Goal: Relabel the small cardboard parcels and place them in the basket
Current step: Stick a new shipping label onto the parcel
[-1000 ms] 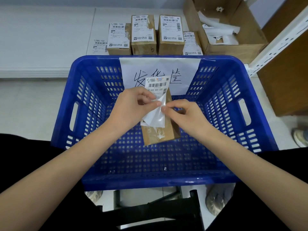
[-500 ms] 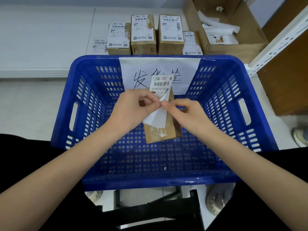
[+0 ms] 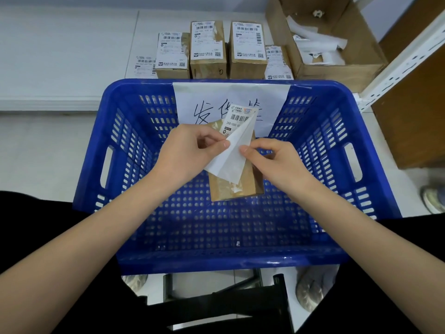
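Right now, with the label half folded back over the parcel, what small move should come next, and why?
Probably keep peeling: the left hand pinches the label at its folded edge while the right hand grips the parcel above the basket. The label's barcoded top still looks stuck, its white underside lifted, so drawing the fold further up should free it.

"050-050" on peeled label (image 3: 237,124)
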{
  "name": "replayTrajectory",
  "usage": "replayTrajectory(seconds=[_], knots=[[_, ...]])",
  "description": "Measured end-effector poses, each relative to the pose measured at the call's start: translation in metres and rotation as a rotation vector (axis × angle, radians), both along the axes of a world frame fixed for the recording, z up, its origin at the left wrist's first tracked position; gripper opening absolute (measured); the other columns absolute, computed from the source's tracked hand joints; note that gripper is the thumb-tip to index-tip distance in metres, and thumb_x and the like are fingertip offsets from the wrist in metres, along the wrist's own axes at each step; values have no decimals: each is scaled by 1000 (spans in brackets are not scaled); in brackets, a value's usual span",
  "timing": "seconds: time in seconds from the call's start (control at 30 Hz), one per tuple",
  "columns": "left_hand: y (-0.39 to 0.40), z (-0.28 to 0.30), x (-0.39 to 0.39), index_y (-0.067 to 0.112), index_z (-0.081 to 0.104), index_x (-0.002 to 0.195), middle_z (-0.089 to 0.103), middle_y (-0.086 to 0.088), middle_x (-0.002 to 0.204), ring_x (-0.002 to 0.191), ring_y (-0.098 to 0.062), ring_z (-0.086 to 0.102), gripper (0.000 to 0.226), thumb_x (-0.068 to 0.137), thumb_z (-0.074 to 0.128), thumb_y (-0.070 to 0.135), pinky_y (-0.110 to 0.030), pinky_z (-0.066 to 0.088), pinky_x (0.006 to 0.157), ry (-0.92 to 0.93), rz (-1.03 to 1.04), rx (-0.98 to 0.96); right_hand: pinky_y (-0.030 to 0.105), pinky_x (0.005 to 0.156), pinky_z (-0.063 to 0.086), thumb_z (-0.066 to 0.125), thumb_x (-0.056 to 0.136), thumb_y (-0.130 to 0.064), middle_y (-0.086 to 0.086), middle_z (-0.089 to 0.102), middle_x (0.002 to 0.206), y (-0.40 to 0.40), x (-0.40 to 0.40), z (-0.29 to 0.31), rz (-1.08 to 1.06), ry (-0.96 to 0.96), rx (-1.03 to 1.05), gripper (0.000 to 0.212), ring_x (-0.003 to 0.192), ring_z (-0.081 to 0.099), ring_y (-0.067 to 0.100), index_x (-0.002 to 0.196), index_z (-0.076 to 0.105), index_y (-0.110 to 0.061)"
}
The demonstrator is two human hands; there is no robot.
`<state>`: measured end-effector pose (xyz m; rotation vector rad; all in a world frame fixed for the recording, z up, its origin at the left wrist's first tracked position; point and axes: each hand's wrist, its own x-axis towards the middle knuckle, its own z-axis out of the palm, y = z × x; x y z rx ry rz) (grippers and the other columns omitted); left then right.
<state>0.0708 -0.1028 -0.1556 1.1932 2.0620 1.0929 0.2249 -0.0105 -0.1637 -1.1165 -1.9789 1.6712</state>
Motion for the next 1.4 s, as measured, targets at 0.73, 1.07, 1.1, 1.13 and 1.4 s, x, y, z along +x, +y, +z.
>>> replayTrajectory(seconds=[0.73, 1.07, 1.1, 1.13, 1.4], knots=[[2, 11, -20, 20, 72, 87, 68, 3, 76, 68, -4, 59, 4, 88, 69, 23, -15, 46, 69, 7, 135, 61, 13, 66, 48, 63, 90, -27, -15, 69, 86, 20, 14, 12, -86, -20, 7, 8, 70, 62, -6, 87, 71, -27], [1, 15, -26, 19, 71, 86, 68, -7, 80, 74, -18, 63, 5, 89, 67, 23, -29, 51, 77, 9, 177, 69, 45, 97, 49, 64, 88, -35, -7, 67, 110, 32, 19, 13, -125, -65, 13, 12, 107, 60, 15, 92, 73, -27], [1, 15, -27, 21, 69, 85, 68, -7, 80, 75, -19, 63, 5, 89, 67, 23, -30, 52, 77, 9, 184, 71, 46, 97, 49, 64, 88, -36, -6, 66, 111, 33, 20, 14, -128, -64, 14, 12, 108, 59, 16, 91, 72, -28], [1, 16, -28, 23, 68, 83, 67, -6, 80, 76, -20, 63, 6, 89, 67, 24, -29, 52, 77, 11, 191, 71, 46, 97, 49, 64, 88, -35, -6, 66, 111, 34, 20, 15, -131, -61, 14, 11, 108, 59, 16, 90, 72, -28], [0, 19, -35, 23, 69, 84, 66, -5, 79, 74, -15, 58, 5, 89, 67, 24, -23, 46, 73, -3, 239, 88, 45, 86, 56, 66, 87, -29, -4, 66, 105, 46, 25, 22, -232, -39, -5, 16, 94, 63, 13, 99, 71, -19]])
